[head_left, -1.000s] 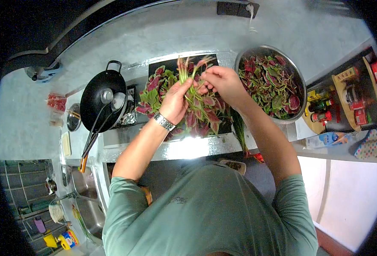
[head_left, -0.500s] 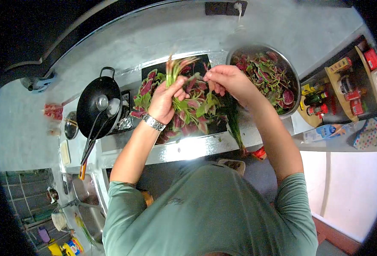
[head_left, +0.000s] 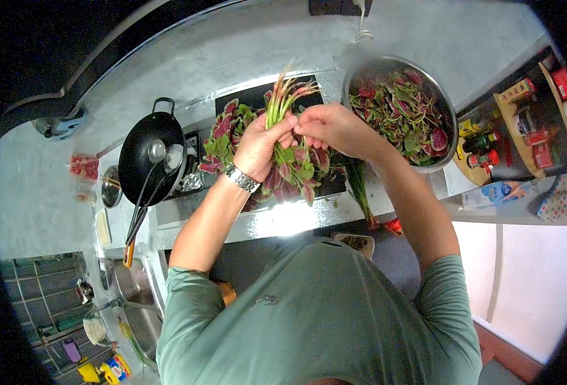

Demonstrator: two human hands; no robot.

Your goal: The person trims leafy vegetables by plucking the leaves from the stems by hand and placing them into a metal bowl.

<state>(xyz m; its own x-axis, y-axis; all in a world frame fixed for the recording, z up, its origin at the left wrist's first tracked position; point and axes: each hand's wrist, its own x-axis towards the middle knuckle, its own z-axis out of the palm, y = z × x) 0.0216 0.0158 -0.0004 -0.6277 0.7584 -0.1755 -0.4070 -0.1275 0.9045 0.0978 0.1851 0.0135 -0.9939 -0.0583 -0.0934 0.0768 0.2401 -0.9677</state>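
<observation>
Stems of red-and-green leafy greens stand bunched in my left hand, its fingers wrapped around them, pale roots up and leaves hanging below. My right hand meets it just beside the left thumb, fingers drawn narrow in a pinch; I cannot tell whether a sprig is caught between them. Beneath my hands, more loose leaves lie over a black panel on the desk. To the right sits a round metal bowl filled with the same kind of leaves, and between it and me a bundle of thin green stalks reaches the desk's near edge. Well to the left, a black wok holds two long-handled utensils, their handles out over its rim.
</observation>
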